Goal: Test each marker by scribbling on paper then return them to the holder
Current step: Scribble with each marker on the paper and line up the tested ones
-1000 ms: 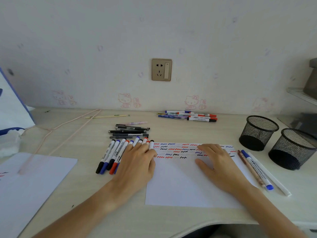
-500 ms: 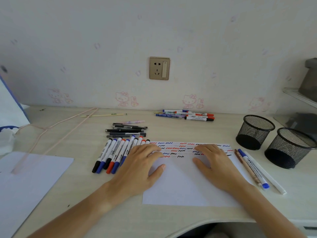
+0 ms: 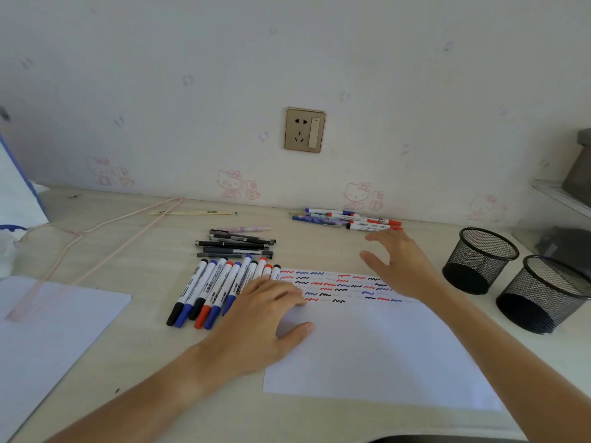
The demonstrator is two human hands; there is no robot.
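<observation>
Right hand [image 3: 403, 266] lifted off paper [image 3: 377, 353], open, empty, left hand [image 3: 259, 324] flat, hiding marker [image 3: 224, 286] ends

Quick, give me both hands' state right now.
Left hand: open, fingers resting flat on the scribbled paper, no grip on anything.
Right hand: open, fingers spread above the desk, holding nothing.

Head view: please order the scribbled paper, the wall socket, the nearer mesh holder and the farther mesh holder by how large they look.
1. Scribbled paper, clearly the largest.
2. Nearer mesh holder and farther mesh holder: the nearer one looks slightly larger, but it is closer to the camera, so I would not rank them.
3. Wall socket, the smallest.
</observation>
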